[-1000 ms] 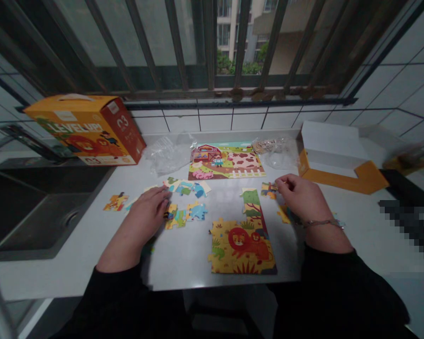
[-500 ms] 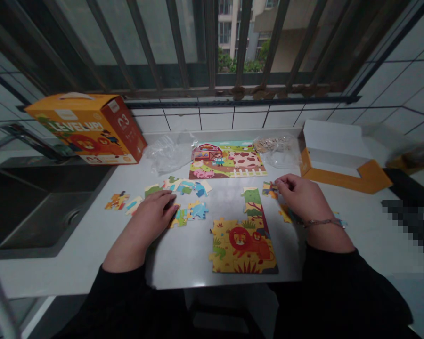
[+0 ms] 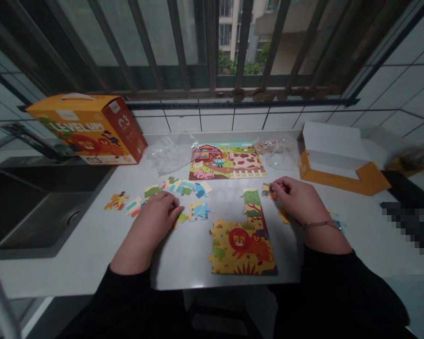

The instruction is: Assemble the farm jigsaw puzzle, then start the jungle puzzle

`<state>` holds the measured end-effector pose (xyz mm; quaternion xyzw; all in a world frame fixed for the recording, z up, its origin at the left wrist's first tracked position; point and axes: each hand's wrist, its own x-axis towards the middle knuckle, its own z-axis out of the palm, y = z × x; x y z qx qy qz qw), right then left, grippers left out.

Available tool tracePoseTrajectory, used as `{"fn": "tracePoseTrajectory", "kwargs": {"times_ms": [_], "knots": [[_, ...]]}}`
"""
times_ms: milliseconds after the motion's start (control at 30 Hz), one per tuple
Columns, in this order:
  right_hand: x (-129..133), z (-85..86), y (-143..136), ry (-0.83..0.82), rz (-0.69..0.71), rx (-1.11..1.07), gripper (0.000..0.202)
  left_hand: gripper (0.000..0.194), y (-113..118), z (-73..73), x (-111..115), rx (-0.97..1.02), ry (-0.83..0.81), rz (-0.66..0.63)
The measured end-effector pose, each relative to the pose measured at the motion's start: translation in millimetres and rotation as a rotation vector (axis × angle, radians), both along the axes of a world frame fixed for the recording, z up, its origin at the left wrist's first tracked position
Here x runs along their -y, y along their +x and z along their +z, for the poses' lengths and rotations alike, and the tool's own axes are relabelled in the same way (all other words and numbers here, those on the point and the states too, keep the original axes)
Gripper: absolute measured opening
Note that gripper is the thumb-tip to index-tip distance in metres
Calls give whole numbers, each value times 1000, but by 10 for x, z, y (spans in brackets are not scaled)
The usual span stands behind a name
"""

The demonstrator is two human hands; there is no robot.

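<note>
A partly joined lion jigsaw puzzle (image 3: 240, 247) lies at the counter's front edge, a strip of joined pieces running up its right side. My right hand (image 3: 295, 200) pinches a puzzle piece (image 3: 267, 190) just right of that strip. Under its palm, a yellow piece (image 3: 283, 216) shows in part. My left hand (image 3: 157, 212) is over the loose pieces, thumb and index finger apart; its thumb is at a green and yellow piece (image 3: 181, 218), partly hidden. Beside it lies a blue elephant piece (image 3: 199, 211). More loose pieces (image 3: 183, 186) spread behind this hand, and an orange piece (image 3: 116, 201) lies farther left.
Behind stands a finished-looking farm picture (image 3: 228, 161) between two clear plastic bags (image 3: 169, 153). An orange puzzle box (image 3: 88, 129) is at the back left, beside a dark sink (image 3: 31, 212). An open box part (image 3: 346, 176) lies at the right. A barred window is above.
My left hand has shifted slightly right, with its thumb now covering more of the green and yellow piece. My right hand has moved slightly left, still pinching its piece.
</note>
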<state>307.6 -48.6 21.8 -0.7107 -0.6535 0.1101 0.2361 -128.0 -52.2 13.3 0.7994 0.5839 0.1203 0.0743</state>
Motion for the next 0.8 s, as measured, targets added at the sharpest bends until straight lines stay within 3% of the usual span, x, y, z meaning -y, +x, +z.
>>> {"fn": "tracePoseTrajectory", "kwargs": {"times_ms": [233,467,800], "knots": [[8,7,-18,14,17,-21,27,40,52,-130,0,-50,78,-49],[-2,3,-17,4,22,-21,28,32,93,6,22,-74,21,-34],[2,1,-23,13,45,-37,28,32,98,25,30,-97,26,-19]]}}
